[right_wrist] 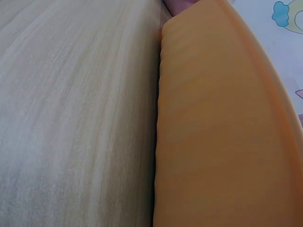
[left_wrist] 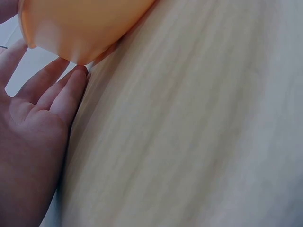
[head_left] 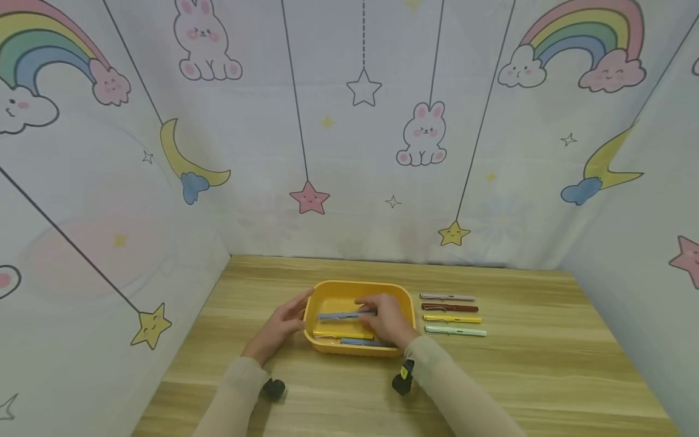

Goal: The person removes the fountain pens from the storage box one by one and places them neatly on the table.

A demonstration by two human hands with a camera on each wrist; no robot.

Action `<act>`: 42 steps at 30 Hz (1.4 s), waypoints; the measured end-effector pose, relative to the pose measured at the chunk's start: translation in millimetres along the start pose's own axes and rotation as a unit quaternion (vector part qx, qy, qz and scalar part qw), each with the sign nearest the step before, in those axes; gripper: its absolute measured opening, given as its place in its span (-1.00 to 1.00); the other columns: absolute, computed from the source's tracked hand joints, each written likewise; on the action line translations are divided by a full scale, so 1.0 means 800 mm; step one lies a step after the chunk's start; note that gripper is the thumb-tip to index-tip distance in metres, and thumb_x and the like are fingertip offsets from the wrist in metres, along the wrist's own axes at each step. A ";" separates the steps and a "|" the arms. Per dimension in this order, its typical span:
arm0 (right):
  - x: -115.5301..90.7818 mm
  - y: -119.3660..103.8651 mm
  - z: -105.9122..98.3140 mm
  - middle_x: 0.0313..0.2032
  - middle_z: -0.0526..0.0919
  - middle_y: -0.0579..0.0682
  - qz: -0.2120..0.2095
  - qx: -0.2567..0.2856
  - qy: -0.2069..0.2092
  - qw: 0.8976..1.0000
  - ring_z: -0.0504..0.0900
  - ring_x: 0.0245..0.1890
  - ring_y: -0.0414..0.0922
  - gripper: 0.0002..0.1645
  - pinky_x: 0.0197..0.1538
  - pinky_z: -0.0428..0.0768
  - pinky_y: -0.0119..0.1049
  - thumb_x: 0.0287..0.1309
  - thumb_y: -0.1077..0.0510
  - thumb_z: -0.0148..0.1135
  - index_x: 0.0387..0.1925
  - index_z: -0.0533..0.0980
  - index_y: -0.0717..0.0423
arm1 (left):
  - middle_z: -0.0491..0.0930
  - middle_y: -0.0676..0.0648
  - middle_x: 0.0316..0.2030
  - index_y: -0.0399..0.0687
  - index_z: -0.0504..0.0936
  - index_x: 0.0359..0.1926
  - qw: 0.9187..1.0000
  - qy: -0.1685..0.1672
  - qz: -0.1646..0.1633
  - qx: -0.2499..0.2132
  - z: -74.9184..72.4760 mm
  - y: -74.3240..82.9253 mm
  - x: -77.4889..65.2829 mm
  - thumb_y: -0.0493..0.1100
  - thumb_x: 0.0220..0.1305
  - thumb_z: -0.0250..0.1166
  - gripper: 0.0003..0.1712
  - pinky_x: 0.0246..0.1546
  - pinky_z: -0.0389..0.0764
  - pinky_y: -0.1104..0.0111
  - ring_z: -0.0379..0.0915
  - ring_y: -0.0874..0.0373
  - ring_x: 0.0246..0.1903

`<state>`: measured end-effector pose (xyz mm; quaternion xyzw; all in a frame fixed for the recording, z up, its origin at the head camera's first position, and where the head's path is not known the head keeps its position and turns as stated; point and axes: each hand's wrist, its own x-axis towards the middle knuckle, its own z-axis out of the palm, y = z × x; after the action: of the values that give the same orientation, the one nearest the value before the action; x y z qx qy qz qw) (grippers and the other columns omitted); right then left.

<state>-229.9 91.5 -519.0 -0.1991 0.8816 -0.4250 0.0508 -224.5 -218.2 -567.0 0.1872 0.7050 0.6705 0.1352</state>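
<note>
Head: R fingers (head_left: 374, 300) pinch blue pen (head_left: 338, 316) w/ room to far rim (head_left: 360, 283); L fingers (head_left: 298, 301) extended, touching tray (head_left: 355, 350).

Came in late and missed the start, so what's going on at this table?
A person's right hand holds a blue pen by one end inside the yellow tray, while the left hand touches the tray's left side. A yellow pen and a second blue pen also lie in the tray. To its right, four more pens lie in a row: greyish, dark red, yellow and pale green.
</note>
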 end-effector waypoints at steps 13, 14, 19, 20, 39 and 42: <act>-0.003 -0.003 -0.007 0.01 0.82 -0.03 -0.026 0.037 0.034 0.998 0.78 -0.03 -0.08 -0.67 -0.03 0.75 -0.21 0.34 0.21 0.40 0.10 0.74 0.15 | 0.14 -0.14 0.62 0.10 0.20 0.65 1.000 0.002 0.004 -0.008 0.000 -0.001 0.001 -0.34 0.40 0.27 -0.12 0.35 0.41 0.43 0.11 -0.22 0.56; -0.004 -0.004 -0.008 0.02 0.81 -0.04 -0.025 0.041 0.037 0.998 0.78 -0.03 -0.09 -0.68 -0.03 0.74 -0.25 0.34 0.20 0.40 0.09 0.74 0.14 | 0.14 -0.14 0.62 0.11 0.20 0.65 1.000 0.002 0.004 -0.007 0.000 -0.002 0.001 -0.34 0.40 0.27 -0.12 0.36 0.40 0.43 0.10 -0.21 0.56; -0.010 -0.008 -0.017 -0.01 0.82 -0.02 -0.018 0.067 0.056 0.996 0.78 -0.06 -0.11 -0.73 -0.10 0.73 -0.33 0.34 0.22 0.40 0.04 0.77 0.10 | 0.15 -0.13 0.62 0.12 0.22 0.64 1.000 0.006 -0.001 -0.010 0.001 -0.002 -0.001 -0.34 0.39 0.27 -0.12 0.36 0.41 0.42 0.12 -0.20 0.56; -0.012 -0.009 -0.019 -0.02 0.82 -0.02 -0.016 0.072 0.060 0.995 0.78 -0.07 -0.11 -0.73 -0.12 0.73 -0.34 0.33 0.22 0.40 0.03 0.78 0.10 | 0.15 -0.13 0.62 0.13 0.22 0.64 1.000 0.007 -0.002 -0.010 0.001 -0.002 -0.001 -0.34 0.39 0.27 -0.12 0.36 0.41 0.41 0.12 -0.20 0.56; -0.037 0.002 -0.056 -0.09 0.84 -0.08 0.006 0.119 0.076 0.990 0.79 -0.10 -0.15 -0.74 -0.11 0.74 -0.33 0.25 0.09 0.50 -0.04 0.81 0.02 | 0.16 -0.09 0.62 0.14 0.22 0.64 1.000 0.003 -0.002 -0.002 0.003 0.002 -0.001 -0.35 0.43 0.24 -0.15 0.39 0.38 0.40 0.12 -0.16 0.57; -0.041 0.007 -0.062 -0.08 0.84 -0.09 0.014 0.125 0.077 0.989 0.78 -0.10 -0.15 -0.74 -0.09 0.74 -0.32 0.24 0.08 0.50 -0.04 0.81 0.00 | 0.16 -0.11 0.62 0.12 0.21 0.64 1.000 0.002 0.002 0.001 0.002 0.001 -0.001 -0.36 0.43 0.23 -0.15 0.37 0.39 0.44 0.11 -0.17 0.57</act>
<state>-214.4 143.6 -494.5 -0.1455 0.8256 -0.5451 0.0128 -223.2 -217.1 -566.2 0.1871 0.7060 0.6702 0.1319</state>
